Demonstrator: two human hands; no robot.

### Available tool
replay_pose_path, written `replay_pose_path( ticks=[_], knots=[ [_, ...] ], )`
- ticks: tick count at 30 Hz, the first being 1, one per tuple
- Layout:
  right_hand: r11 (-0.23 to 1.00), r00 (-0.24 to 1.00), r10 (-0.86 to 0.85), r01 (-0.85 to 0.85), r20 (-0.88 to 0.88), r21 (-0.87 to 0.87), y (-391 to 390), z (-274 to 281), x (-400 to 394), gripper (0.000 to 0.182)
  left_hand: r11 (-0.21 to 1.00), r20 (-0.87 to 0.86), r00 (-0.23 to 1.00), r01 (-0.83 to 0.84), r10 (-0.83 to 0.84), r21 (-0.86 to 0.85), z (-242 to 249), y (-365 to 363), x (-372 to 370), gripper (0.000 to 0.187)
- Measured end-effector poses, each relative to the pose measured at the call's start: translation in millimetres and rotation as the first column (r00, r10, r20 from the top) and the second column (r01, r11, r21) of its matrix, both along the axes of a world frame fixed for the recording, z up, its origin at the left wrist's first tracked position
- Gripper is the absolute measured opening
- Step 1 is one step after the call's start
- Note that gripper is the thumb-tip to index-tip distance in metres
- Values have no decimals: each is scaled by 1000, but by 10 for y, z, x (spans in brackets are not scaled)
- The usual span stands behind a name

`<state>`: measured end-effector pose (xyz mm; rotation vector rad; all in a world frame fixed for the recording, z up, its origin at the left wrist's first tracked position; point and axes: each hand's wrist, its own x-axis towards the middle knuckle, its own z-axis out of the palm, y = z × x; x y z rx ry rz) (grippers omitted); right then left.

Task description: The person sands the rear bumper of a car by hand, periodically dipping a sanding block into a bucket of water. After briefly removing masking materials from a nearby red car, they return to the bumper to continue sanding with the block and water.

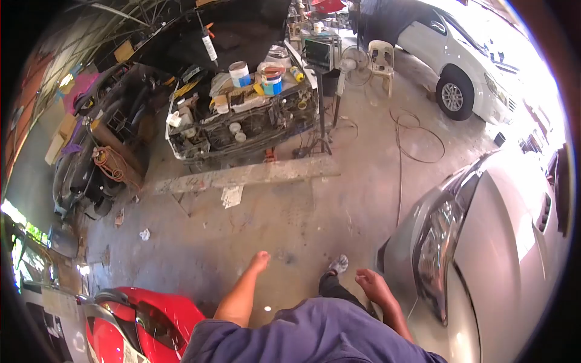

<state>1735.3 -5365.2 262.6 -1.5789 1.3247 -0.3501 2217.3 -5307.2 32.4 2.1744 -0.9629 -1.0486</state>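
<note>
My left hand (260, 261) hangs in the air ahead of me over the concrete floor, its fingers curled in, with nothing visible in it. Low at my right side is my right hand (374, 285), fingers loosely bent and apart, holding nothing that shows. The nearest thing to it is the silver car's headlight (434, 254), with a gap between them. A sandal or shoe (339, 264) on one foot shows between my hands, mid-stride. To the left of my left arm stands a shiny red vehicle part or motorcycle (160, 320).
Ahead, a car's opened front end (242, 133) carries paint cans (272, 81) and a caulking gun (209, 46). A low plank (248, 174) lies before it. A hose (399, 163) crosses the floor near a fan (354, 63), a plastic chair (381, 63) and a white pickup (460, 66).
</note>
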Motion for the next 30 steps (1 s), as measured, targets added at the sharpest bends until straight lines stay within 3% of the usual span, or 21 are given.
replay_pose_path(
  ticks=[3,6,8,9,11,12,13,14,15,16,17,19,21,22,23,25,27,28,30],
  knots=[
    [996,998,-51,49,-33,-73,-893,190,-3,41,998,-14,1000,-8,9,65,-131,-587,-121,41],
    [984,992,-120,114,-39,-136,-1766,320,27,39,950,-116,983,166,-140,263,-273,-835,-272,39],
    [977,993,-115,106,-40,-186,-2264,93,-40,38,882,59,941,288,-333,372,-514,-1035,-116,37],
    [978,988,-112,91,-104,-186,-2429,241,-23,38,832,114,898,338,-426,440,-485,-971,-211,36],
    [981,971,-81,38,-226,-191,-2796,438,58,38,746,-87,977,204,-194,634,-280,-1081,-230,37],
    [981,975,-95,58,-200,-183,-2951,371,52,38,751,86,848,411,-523,517,-532,-1067,-62,36],
    [981,978,-114,83,-172,-176,-3084,249,34,38,662,297,596,615,-746,428,-702,-1085,93,35],
    [979,979,-137,111,-148,-169,-3159,164,10,38,652,244,629,574,-738,495,-672,-1211,181,33],
    [983,962,-145,113,-230,-146,-3217,116,8,37,635,197,658,535,-727,558,-545,-1417,283,31],
    [983,940,-157,120,-302,-139,-3290,59,39,37,790,243,835,313,-493,528,-511,-1631,383,29],
    [979,933,-118,53,-340,-197,-3346,-208,-14,37,874,276,937,57,-213,482,-502,-1908,516,28],
    [983,907,-165,121,-387,-138,-3398,-608,2,40,953,312,950,-85,-10,291,-380,-2610,894,28],
    [988,889,-154,150,-432,-42,-3434,-853,139,39,991,290,957,-48,9,128,-418,-3426,1490,29],
    [988,883,-131,156,-451,17,-3466,-869,271,39,963,345,909,-166,234,-214,-333,-3851,1661,27],
    [972,880,-142,211,-453,104,-3503,-990,374,39,970,314,932,-115,180,-214,-394,-4323,2085,22],
    [961,858,-114,224,-501,164,-3565,-1176,621,38,994,456,886,-105,80,31,121,-5408,2714,19],
    [908,920,-307,360,-243,215,-3162,-2405,122,39,968,475,845,-192,246,-161,-37,-6330,3448,19],
    [937,879,-253,327,-404,126,-2981,-2711,-3,40,977,519,827,-188,215,-106,215,-6756,3709,19],
    [866,794,-246,438,-556,242,-3223,-2314,566,40,982,597,784,-188,172,-36,437,-7483,4218,20]
  ],
)
